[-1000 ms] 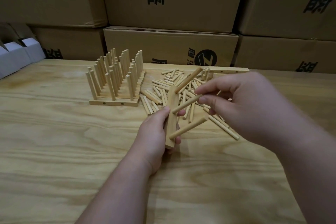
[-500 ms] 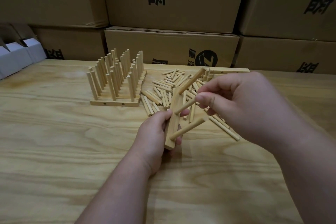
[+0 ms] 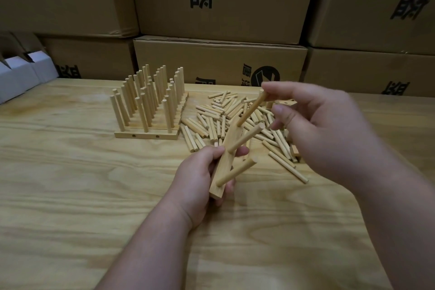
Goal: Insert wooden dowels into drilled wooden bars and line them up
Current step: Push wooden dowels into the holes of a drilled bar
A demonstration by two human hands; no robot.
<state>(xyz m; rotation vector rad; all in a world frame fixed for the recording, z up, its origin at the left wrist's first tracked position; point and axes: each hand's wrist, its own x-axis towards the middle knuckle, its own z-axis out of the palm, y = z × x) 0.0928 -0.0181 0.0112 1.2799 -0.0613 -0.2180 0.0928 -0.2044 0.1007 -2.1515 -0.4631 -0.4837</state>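
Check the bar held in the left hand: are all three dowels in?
In, apparently. Three dowels stick out of the bar held by the left hand; the right hand pinches the top dowel. Seating depth cannot be told.

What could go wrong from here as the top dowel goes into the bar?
1. The right hand holds the top dowel at its far tip, so it may enter crooked or jam.
2. The left hand grips the bar in mid-air; pushing could twist it loose.
3. The loose dowels lie beside the finished rows; a dropped bar could scatter them.
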